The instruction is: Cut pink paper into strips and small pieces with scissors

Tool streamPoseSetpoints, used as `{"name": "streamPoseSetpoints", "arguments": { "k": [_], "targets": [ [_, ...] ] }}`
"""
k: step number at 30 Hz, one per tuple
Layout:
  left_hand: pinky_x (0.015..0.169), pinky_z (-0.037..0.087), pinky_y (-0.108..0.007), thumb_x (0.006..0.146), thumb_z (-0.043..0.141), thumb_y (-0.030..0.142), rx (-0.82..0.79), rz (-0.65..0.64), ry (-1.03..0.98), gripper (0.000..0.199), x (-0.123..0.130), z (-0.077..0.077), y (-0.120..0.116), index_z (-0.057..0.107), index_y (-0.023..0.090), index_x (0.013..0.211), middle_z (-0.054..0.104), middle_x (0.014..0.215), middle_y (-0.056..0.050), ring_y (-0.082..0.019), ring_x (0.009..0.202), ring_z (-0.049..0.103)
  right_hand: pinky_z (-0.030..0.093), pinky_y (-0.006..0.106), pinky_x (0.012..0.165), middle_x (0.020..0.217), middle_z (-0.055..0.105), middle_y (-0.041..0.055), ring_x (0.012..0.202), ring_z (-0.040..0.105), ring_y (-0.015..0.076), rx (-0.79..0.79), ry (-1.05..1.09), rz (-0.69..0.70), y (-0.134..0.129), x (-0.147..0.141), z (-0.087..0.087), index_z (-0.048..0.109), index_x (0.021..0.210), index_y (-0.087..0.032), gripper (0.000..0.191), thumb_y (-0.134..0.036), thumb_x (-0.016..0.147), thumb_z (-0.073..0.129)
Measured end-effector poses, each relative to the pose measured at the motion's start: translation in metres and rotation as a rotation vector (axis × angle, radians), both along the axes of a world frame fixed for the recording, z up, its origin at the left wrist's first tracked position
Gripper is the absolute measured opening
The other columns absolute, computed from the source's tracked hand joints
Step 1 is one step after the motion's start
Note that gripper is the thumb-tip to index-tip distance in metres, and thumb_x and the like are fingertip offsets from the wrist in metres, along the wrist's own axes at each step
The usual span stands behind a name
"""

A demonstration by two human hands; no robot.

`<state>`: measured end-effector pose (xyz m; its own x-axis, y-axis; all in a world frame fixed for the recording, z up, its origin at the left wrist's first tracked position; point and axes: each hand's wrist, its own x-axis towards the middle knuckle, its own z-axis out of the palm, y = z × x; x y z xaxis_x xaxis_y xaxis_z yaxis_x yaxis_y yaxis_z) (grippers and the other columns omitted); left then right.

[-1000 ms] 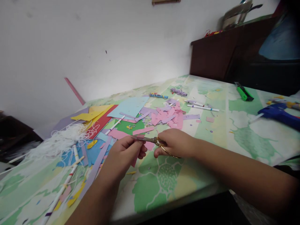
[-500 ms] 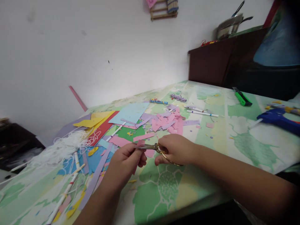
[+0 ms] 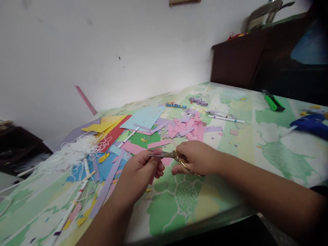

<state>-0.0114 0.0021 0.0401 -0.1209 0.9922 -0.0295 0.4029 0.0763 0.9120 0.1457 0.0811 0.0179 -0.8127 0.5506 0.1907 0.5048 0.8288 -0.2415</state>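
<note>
Between the thumb and fingers of my left hand (image 3: 143,171) is a strip of pink paper (image 3: 156,150), its upper edge cut into a fringe. My right hand (image 3: 194,157) is closed round the gold handles of a pair of scissors (image 3: 175,155). The blades point left and lie at the pink strip, close to my left thumb. Just beyond my hands lies a pile of pink and purple paper scraps (image 3: 188,128). Part of the strip is hidden behind my left fingers.
Coloured paper sheets (image 3: 143,118) and tangled white string (image 3: 74,153) lie to the left. White markers (image 3: 225,119) rest behind the scraps. A green box cutter (image 3: 274,102) and a blue glue gun (image 3: 310,125) are at the right. A wall (image 3: 143,44) borders the table's far side.
The view has tilted down and shifted a little, so the wall rack is mostly out of frame. Both hands keep their hold on the paper strip and the scissors.
</note>
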Motion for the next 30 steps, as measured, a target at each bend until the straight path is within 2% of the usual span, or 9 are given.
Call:
{"name": "streamPoseSetpoints", "arguments": {
  "k": [6,12,16,30],
  "targets": [
    [0.034,0.032,-0.016,0.069,0.045,0.029,0.055,0.052,-0.015,0.017,0.000,-0.007,0.001,0.054,0.016,0.076,0.055,0.053,0.002,-0.008,0.043,0.049,0.021,0.021,0.044,0.062,0.052,0.0027,0.053,0.042,0.0121,0.021,-0.019,-0.012,0.000,0.000,0.000,0.049,0.067,-0.017,0.049,-0.063,0.064,0.032],
    [0.034,0.032,-0.016,0.067,0.046,0.030,-0.031,0.082,0.052,0.019,0.003,0.003,0.001,0.053,0.015,0.058,0.054,0.048,0.001,-0.007,0.039,0.046,0.020,0.022,0.044,0.061,0.053,0.0033,0.054,0.044,0.0125,0.027,-0.044,-0.022,0.002,-0.002,-0.001,0.050,0.066,-0.017,0.052,-0.064,0.065,0.029],
    [0.036,0.034,-0.017,0.066,0.047,0.028,-0.069,0.099,0.061,0.016,0.006,0.009,0.000,0.055,0.015,0.060,0.056,0.052,0.000,-0.007,0.039,0.045,0.018,0.021,0.042,0.056,0.051,0.0021,0.049,0.042,0.0116,0.013,-0.044,-0.057,0.002,-0.003,-0.001,0.050,0.063,-0.017,0.052,-0.065,0.064,0.031],
    [0.038,0.035,-0.018,0.067,0.047,0.032,-0.122,0.087,0.055,0.022,0.004,0.011,-0.001,0.057,0.013,0.069,0.057,0.057,-0.003,-0.010,0.048,0.050,0.019,0.020,0.041,0.054,0.050,0.0013,0.048,0.041,0.0109,0.024,-0.039,-0.082,0.003,-0.003,-0.003,0.050,0.061,-0.017,0.051,-0.064,0.064,0.030]
  ]
}}
